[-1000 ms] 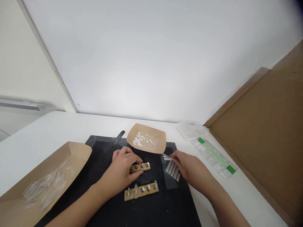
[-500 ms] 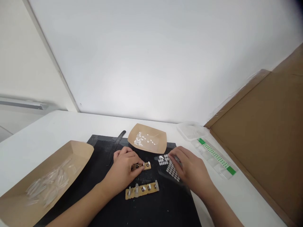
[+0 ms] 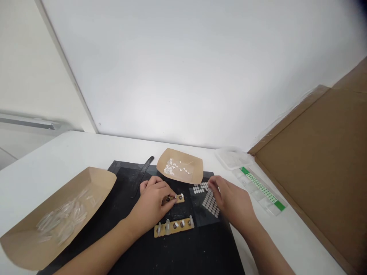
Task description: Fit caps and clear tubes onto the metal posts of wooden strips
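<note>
So our left hand [image 3: 153,200] is curled over the upper studded tan strip [image 3: 179,199] on the black mat [image 3: 186,254], thumb and fingertips clamped around it, right end poking out. Our right hand [image 3: 236,202] has thumb and index pinched together on the right end of the small white oval sticker sheet [image 3: 200,188]. A second tan strip [image 3: 178,228] lies nearer us, untouched.

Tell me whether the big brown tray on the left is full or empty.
Neither: the brown tray is partly filled. Clear pieces lie loosely piled in it, leaving bare brown around them.
</note>
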The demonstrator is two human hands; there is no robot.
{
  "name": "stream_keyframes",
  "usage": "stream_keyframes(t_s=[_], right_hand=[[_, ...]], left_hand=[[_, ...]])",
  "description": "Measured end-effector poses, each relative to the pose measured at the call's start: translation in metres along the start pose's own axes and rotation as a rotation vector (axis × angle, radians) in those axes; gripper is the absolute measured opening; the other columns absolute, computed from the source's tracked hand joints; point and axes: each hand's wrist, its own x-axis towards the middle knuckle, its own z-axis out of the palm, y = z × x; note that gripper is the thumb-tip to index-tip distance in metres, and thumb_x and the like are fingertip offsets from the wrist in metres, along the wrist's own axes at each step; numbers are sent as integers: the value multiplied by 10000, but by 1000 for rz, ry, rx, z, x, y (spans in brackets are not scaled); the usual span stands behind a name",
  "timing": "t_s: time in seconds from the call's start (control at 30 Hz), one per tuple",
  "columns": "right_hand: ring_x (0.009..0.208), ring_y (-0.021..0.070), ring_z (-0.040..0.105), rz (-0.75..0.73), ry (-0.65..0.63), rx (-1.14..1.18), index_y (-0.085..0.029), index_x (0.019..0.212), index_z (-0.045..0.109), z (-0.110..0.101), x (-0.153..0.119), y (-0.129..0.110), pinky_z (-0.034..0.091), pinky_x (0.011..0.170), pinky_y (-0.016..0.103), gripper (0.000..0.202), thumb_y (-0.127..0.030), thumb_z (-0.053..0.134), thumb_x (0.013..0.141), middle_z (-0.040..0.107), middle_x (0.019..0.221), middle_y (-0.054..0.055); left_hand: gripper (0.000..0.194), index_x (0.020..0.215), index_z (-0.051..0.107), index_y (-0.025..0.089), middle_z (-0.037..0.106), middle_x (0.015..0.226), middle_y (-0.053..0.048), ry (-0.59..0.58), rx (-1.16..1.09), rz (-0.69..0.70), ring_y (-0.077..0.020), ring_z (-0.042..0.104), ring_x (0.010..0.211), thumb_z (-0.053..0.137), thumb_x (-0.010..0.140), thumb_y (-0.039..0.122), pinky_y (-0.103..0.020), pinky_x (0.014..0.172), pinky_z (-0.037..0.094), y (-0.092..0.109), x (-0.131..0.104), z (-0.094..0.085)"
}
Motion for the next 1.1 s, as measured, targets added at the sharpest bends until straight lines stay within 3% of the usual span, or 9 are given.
stream_keyframes(t_s=[0.17, 0.37, 0.67, 0.8, 0.93, 1.1], right_hand=[[776, 264, 771, 132, -86, 148, -257, 1096, 481, -4, 2, 14, 398, 612, 312, 189, -365, 326, 1107, 816, 944, 56], [813, 259, 785, 186, -185, 292, -259, 1091, 439, -6, 2, 17, 447, 649, 310, 185, -379, 300, 1115, 829, 973, 70], [879, 263, 768, 224, -181, 466, -271, 1095, 462, -11, 0, 21, 524, 761, 369, 250, -468, 310, 1119, 815, 967, 51], [906, 245, 768, 191, -109, 542, -269, 1070, 510, -12, -2, 28, 565, 783, 363, 248, -467, 367, 1116, 798, 948, 41], [843, 235, 747, 119, 105, 471, -261, 1039, 602, -17, -3, 29, 576, 719, 343, 224, -455, 500, 1080, 774, 955, 44], [838, 200, 689, -70, 272, 534, -255, 996, 680, -12, -3, -2, 572, 626, 273, 177, -370, 567, 1069, 711, 980, 53]], left_hand=[[53, 958, 818, 308, 806, 1000, -13, -4, -2, -14, -297, 589, 1072, 786, 926, 280, -473, 908, 329, 1, 1, 0], [34, 945, 812, 304, 806, 1007, -17, -17, -11, -17, -303, 579, 1087, 783, 927, 306, -480, 921, 317, -1, 1, 1], [16, 930, 793, 310, 797, 1001, 7, -34, -25, -41, -292, 573, 1100, 777, 928, 307, -474, 934, 299, -4, 1, 4], [36, 952, 796, 323, 798, 1018, 7, -38, -30, -45, -296, 570, 1110, 781, 923, 308, -473, 927, 298, -4, 1, 3], [35, 943, 801, 332, 793, 1035, 14, -41, -34, -44, -289, 574, 1111, 773, 932, 313, -471, 928, 296, -4, 1, 3], [79, 894, 809, 327, 793, 1006, 8, -35, -36, -58, -284, 578, 1094, 754, 950, 321, -468, 910, 292, -2, 1, 3]])
